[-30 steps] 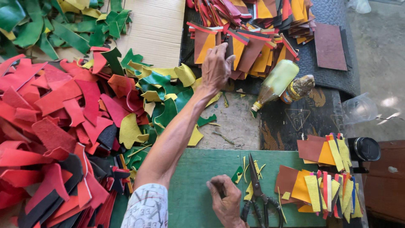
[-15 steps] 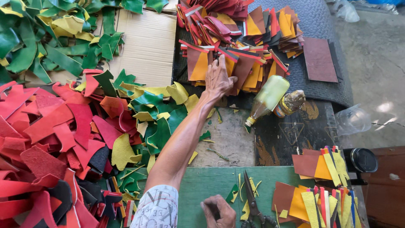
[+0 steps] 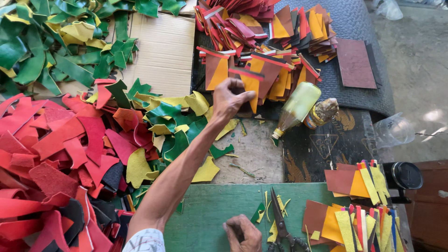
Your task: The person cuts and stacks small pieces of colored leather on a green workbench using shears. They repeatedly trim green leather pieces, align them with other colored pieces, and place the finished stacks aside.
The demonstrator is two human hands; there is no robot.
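My left hand is stretched out to the near edge of a heap of cut leather pieces in orange, brown and red. Its fingers are curled and pinch a dark brown piece at the heap's edge. My right hand rests on the green cutting mat with its fingers closed and nothing visible in it. Black scissors lie just right of it among small yellow and green offcuts.
Red leather scraps pile up at the left, with green and yellow scraps behind on cardboard. A yellowish bottle lies tipped beside a small jar. Stacked pieces sit at the right, next to a black round lid.
My left hand went from lying flat on the heap to curled fingers at its near edge, drawn back slightly. The right hand stayed on the mat.
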